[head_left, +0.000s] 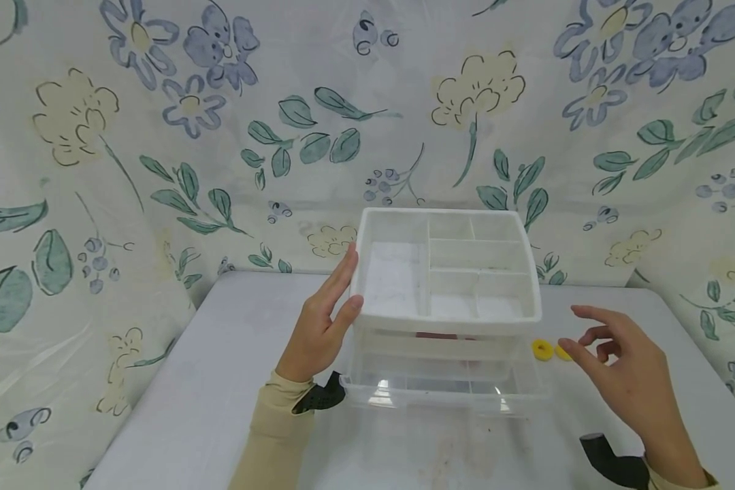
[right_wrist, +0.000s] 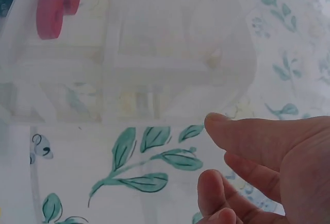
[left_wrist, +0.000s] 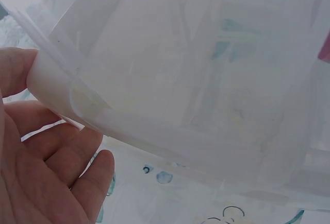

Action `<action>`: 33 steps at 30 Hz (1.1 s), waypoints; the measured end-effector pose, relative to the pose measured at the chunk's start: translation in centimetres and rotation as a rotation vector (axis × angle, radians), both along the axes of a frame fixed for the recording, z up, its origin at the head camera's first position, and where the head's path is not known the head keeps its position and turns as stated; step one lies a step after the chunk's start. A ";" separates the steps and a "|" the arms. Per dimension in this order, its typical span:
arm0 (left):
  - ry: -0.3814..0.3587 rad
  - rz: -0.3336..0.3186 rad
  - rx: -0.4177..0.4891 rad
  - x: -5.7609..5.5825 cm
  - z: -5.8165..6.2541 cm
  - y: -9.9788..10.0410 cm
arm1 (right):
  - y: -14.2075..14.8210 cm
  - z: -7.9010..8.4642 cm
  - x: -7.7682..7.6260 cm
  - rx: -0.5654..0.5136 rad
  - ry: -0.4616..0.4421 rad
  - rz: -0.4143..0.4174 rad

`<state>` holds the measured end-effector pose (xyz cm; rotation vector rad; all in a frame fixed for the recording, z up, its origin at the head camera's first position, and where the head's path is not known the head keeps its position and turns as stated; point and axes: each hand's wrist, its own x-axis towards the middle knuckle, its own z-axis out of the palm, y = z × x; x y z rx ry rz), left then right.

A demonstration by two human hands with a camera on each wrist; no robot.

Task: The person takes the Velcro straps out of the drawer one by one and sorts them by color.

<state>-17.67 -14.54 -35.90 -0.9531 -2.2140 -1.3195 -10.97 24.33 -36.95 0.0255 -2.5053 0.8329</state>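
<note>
A white compartment tray (head_left: pixel 392 272) tops a translucent drawer organizer (head_left: pixel 441 364), with a clear drawer (head_left: pixel 447 401) standing out at its front. My left hand (head_left: pixel 318 333) rests on the tray's left side, its fingers along the side and its thumb at the front corner. In the left wrist view, that corner lies between thumb and fingers. My right hand (head_left: pixel 625 361) hovers right of the organizer, thumb and index finger apart, holding nothing. Beside it on the table are a yellow ring (head_left: pixel 542 350) and a second one, partly hidden by the thumb.
Red round pieces (right_wrist: pixel 50 14) show through the organizer's translucent wall in the right wrist view. The white table (head_left: pixel 220 381) extends on both sides. Floral cloth (head_left: pixel 282 136) hangs behind the table and at both sides.
</note>
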 end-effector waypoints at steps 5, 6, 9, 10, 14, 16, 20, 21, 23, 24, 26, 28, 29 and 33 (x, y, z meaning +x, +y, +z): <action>0.012 -0.003 0.000 0.0 -0.1 0.0 | -0.9 0.7 1.1 -0.029 0.082 0.025; 0.012 -0.004 0.000 0.0 -0.1 0.0 | -1.1 0.8 1.3 -0.033 0.098 0.038; 0.010 -0.007 0.002 0.1 -0.1 0.0 | -1.8 1.1 1.9 -0.035 0.141 0.075; 0.010 -0.008 0.004 0.1 -0.1 0.1 | -2.0 1.2 2.1 -0.036 0.153 0.086; 0.012 -0.010 0.010 0.0 -0.1 0.1 | -2.8 1.4 2.7 -0.029 0.200 0.104; 0.015 -0.012 0.014 0.0 -0.1 0.1 | -3.2 1.5 3.0 -0.029 0.231 0.113; 0.020 -0.012 0.014 -0.1 -0.1 0.1 | -4.0 1.7 3.6 -0.045 0.296 0.151; 0.020 -0.012 0.013 -0.1 -0.1 0.1 | -4.1 1.7 3.8 -0.054 0.306 0.161; 0.020 -0.011 0.011 -0.1 -0.1 0.1 | -4.4 1.7 4.0 -0.072 0.331 0.185; 0.020 -0.011 0.010 -0.1 -0.1 0.1 | -4.6 1.6 4.1 -0.087 0.352 0.199; 0.019 -0.010 0.010 0.0 -0.1 0.1 | -5.0 1.6 4.3 -0.088 0.354 0.200; 0.021 -0.009 0.009 0.0 0.0 0.1 | -5.4 1.6 4.5 -0.081 0.365 0.207; 0.022 -0.009 0.009 0.0 0.0 0.1 | -5.7 1.5 4.5 -0.075 0.380 0.214; 0.030 -0.011 0.012 -0.1 -0.1 0.0 | -6.7 1.1 4.8 -0.049 0.411 0.258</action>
